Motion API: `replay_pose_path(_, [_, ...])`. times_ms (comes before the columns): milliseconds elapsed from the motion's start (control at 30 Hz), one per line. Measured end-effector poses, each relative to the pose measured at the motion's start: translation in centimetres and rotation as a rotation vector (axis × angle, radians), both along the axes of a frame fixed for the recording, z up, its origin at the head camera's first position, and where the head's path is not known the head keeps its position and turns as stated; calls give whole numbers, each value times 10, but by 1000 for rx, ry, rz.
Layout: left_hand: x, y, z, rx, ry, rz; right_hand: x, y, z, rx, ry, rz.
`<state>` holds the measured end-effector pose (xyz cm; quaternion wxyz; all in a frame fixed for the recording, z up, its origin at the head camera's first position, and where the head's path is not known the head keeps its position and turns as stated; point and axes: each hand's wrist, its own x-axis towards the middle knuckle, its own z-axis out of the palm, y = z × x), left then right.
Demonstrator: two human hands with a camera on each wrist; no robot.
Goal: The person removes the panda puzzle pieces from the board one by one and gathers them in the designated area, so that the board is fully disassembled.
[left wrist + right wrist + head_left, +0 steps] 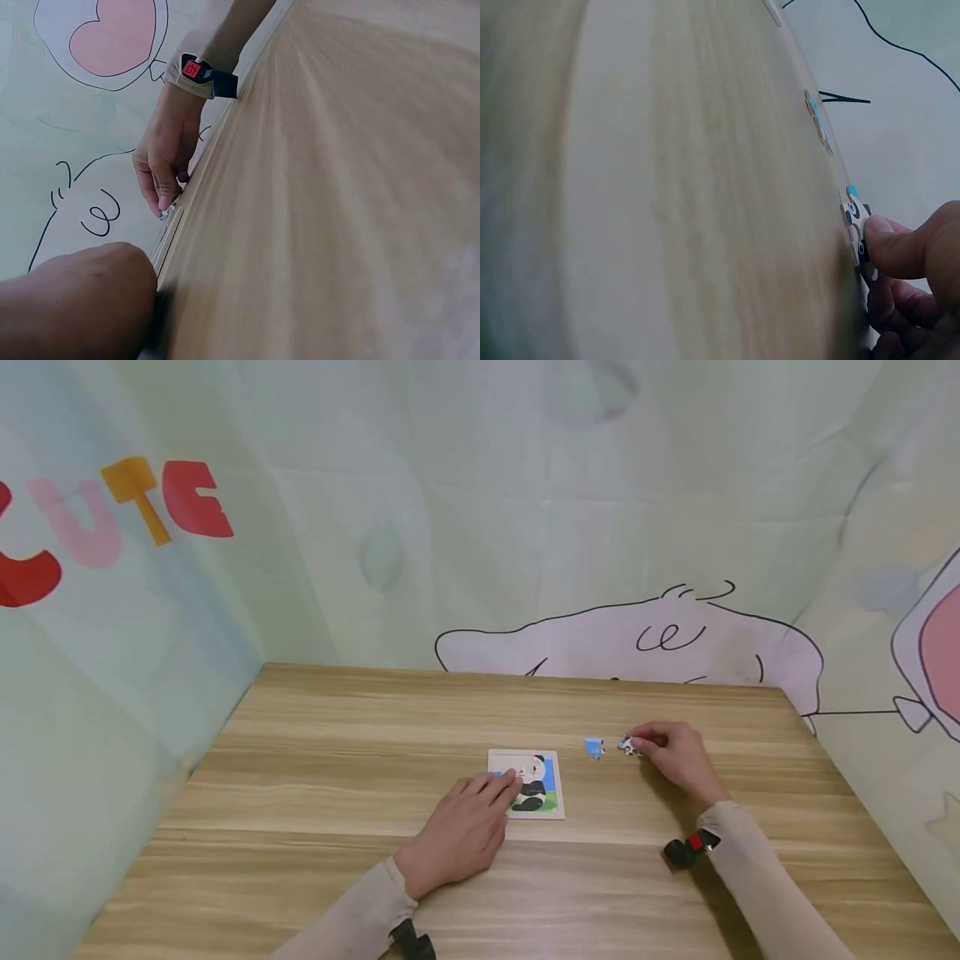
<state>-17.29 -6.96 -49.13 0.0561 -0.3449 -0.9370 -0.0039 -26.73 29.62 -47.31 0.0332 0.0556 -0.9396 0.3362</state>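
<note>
Two hands work at a wood-grained desk (337,752), arranged about a square puzzle board (507,761) that serves as landmark. The board lies flat on the desk and bears a panda picture on blue and green, with a pale area at its upper left. The left hand (463,827) enters from the near left of the board, its fingers extended and laid over the board's left part, covering some of the picture. The right hand (678,756), to the right of the board, pinches a black-and-white piece (627,747) between thumb and fingers; the right wrist view shows blue at one end of this piece, but whether it touches the desk cannot be told. A loose blue piece (594,747) lies between the board and the pinched piece, near the board's upper right corner and apart from both. Light sleeves (757,868) cover the forearms; a black device (681,854) with a red patch sits at the right wrist, to the near right of the board. Beyond the board, behind the desk's far edge, a pale backdrop (465,527) carries a cartoon outline (600,643); coloured letters stand well to the board's left.
</note>
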Motion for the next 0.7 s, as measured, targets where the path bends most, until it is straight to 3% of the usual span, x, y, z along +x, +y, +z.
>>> replay_pose_path(433, [0,0,1,-4,-6,2,1,-11,4,35,18,-13])
replay_pose_path(700, [0,0,2,-1,-11,3,7,-19,1,-11,117,-25])
